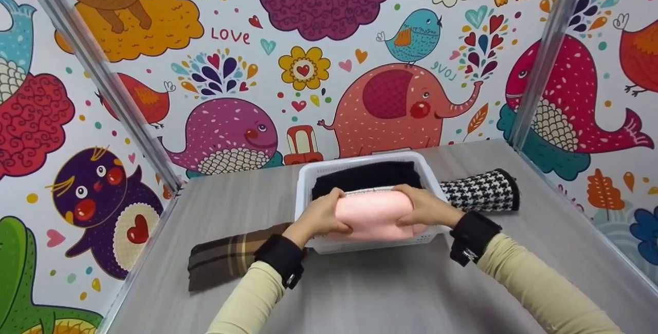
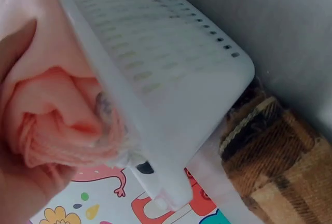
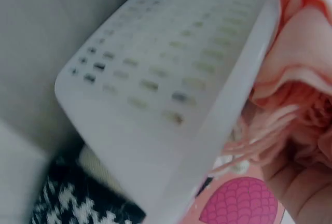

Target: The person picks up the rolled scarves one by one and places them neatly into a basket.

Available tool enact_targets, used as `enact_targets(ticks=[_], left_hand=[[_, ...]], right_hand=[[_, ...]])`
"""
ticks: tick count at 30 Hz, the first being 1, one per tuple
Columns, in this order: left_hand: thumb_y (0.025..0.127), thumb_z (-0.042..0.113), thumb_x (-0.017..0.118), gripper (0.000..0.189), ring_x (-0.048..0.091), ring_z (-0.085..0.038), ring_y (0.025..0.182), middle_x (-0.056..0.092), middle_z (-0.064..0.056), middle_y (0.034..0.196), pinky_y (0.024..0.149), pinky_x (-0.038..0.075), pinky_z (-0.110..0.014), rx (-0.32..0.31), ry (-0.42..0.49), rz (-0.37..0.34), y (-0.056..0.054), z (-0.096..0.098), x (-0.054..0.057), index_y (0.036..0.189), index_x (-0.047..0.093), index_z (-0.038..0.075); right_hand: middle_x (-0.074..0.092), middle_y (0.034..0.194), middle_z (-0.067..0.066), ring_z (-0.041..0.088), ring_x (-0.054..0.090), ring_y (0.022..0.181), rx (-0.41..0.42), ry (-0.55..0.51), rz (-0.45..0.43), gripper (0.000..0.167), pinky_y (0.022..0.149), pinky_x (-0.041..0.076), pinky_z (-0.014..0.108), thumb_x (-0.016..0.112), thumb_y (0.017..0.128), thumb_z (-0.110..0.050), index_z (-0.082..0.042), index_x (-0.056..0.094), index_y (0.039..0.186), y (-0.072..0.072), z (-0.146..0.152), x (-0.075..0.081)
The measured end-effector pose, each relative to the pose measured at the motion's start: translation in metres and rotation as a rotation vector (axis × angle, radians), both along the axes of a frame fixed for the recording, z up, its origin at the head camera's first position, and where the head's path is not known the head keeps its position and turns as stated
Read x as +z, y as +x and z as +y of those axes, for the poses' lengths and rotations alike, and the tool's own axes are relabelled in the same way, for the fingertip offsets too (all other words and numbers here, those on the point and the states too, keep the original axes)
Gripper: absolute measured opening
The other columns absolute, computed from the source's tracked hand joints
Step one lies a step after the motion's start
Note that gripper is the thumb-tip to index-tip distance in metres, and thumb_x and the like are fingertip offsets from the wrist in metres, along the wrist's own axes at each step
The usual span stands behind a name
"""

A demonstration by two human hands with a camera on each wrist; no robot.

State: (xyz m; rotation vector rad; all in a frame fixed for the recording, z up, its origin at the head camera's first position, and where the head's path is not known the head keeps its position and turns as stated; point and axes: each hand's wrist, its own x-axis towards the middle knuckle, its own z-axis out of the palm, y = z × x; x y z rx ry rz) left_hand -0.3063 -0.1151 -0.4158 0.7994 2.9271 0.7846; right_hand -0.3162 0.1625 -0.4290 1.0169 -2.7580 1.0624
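Both hands hold a rolled pink scarf at the front of a white plastic basket. My left hand grips its left end, and my right hand grips its right end, the fingers curled round it. Loose fringe of the scarf spills out beside the left palm in the left wrist view. More fringe hangs from the scarf near the basket wall in the right wrist view. Behind it, a black folded cloth lies inside the basket.
A brown plaid scarf lies left of the basket on the grey table. To the right lies a black-and-white houndstooth scarf. A cartoon-printed wall with metal posts surrounds the table.
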Motion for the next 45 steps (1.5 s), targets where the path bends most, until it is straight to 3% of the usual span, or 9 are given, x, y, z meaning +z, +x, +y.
enact_targets(ticks=[4, 8, 16, 23, 29, 32, 36, 39, 45], left_hand=[[0.062, 0.027, 0.082, 0.063, 0.058, -0.023, 0.08, 0.062, -0.014, 0.098, 0.07, 0.048, -0.037, -0.011, 0.027, 0.042, -0.002, 0.001, 0.006, 0.109, 0.045, 0.008], [0.062, 0.024, 0.081, 0.061, 0.059, -0.025, 0.087, 0.062, -0.013, 0.1, 0.076, 0.048, -0.04, -0.002, 0.067, 0.074, -0.009, 0.003, 0.015, 0.11, 0.047, 0.008], [0.061, 0.015, 0.078, 0.065, 0.057, -0.025, 0.106, 0.062, -0.006, 0.116, 0.091, 0.043, -0.043, 0.108, 0.128, 0.235, -0.038, 0.015, 0.019, 0.122, 0.055, 0.013], [0.066, 0.017, 0.076, 0.063, 0.055, -0.028, 0.106, 0.06, -0.006, 0.119, 0.089, 0.041, -0.044, 0.229, -0.023, 0.263, -0.061, 0.028, 0.024, 0.125, 0.052, 0.018], [0.073, 0.022, 0.074, 0.062, 0.049, -0.034, 0.108, 0.056, -0.008, 0.123, 0.089, 0.037, -0.046, 0.325, -0.24, 0.265, -0.069, 0.036, 0.023, 0.129, 0.048, 0.017], [0.072, 0.022, 0.076, 0.062, 0.047, -0.038, 0.111, 0.056, -0.009, 0.122, 0.093, 0.034, -0.048, 0.332, -0.322, 0.353, -0.069, 0.04, 0.018, 0.126, 0.049, 0.012], [0.073, 0.017, 0.072, 0.054, 0.045, -0.043, 0.116, 0.056, -0.01, 0.122, 0.097, 0.032, -0.052, 0.275, -0.434, 0.533, -0.066, 0.042, 0.008, 0.122, 0.051, 0.009], [0.08, 0.012, 0.061, 0.046, 0.044, -0.041, 0.119, 0.053, -0.01, 0.127, 0.097, 0.033, -0.053, 0.251, -0.465, 0.556, -0.064, 0.043, -0.001, 0.124, 0.052, 0.011], [0.088, 0.008, 0.048, 0.049, 0.037, -0.04, 0.126, 0.04, -0.011, 0.14, 0.095, 0.033, -0.056, 0.288, -0.465, 0.369, -0.062, 0.041, -0.016, 0.136, 0.042, 0.013]], right_hand=[[0.06, 0.106, 0.016, 0.024, 0.056, 0.088, -0.01, -0.044, 0.039, 0.061, 0.074, 0.045, 0.038, 0.076, 0.064, -0.016, -0.002, 0.05, 0.117, -0.003, 0.001, 0.003], [0.06, 0.108, 0.017, 0.028, 0.057, 0.092, -0.038, -0.075, 0.04, 0.059, 0.077, 0.046, 0.041, 0.076, 0.064, -0.012, -0.002, 0.051, 0.117, -0.01, -0.001, 0.014], [0.059, 0.114, 0.02, 0.037, 0.054, 0.104, -0.151, -0.05, 0.144, 0.06, 0.089, 0.042, 0.051, 0.076, 0.063, -0.005, 0.0, 0.054, 0.118, -0.042, -0.009, 0.041], [0.059, 0.112, 0.022, 0.039, 0.053, 0.105, -0.264, 0.035, 0.159, 0.054, 0.09, 0.04, 0.051, 0.074, 0.068, -0.008, -0.001, 0.053, 0.117, -0.073, -0.012, 0.036], [0.054, 0.113, 0.025, 0.045, 0.046, 0.106, -0.357, 0.331, 0.264, 0.053, 0.087, 0.037, 0.055, 0.072, 0.07, -0.019, -0.001, 0.055, 0.117, -0.079, -0.025, 0.028], [0.053, 0.11, 0.024, 0.042, 0.046, 0.105, -0.306, 0.424, 0.408, 0.049, 0.086, 0.037, 0.055, 0.069, 0.07, -0.016, 0.0, 0.054, 0.114, -0.079, -0.036, 0.022], [0.054, 0.111, 0.025, 0.043, 0.049, 0.103, -0.189, 0.412, 0.614, 0.044, 0.086, 0.039, 0.056, 0.062, 0.075, -0.005, -0.002, 0.054, 0.118, -0.077, -0.048, 0.009], [0.047, 0.123, 0.029, 0.048, 0.045, 0.111, -0.159, 0.395, 0.555, 0.044, 0.089, 0.037, 0.061, 0.054, 0.084, -0.006, -0.008, 0.051, 0.127, -0.075, -0.054, -0.002], [0.024, 0.143, 0.03, 0.054, 0.024, 0.126, -0.164, 0.453, 0.272, 0.048, 0.098, 0.027, 0.063, 0.044, 0.092, -0.019, -0.015, 0.038, 0.139, -0.07, -0.061, -0.017]])
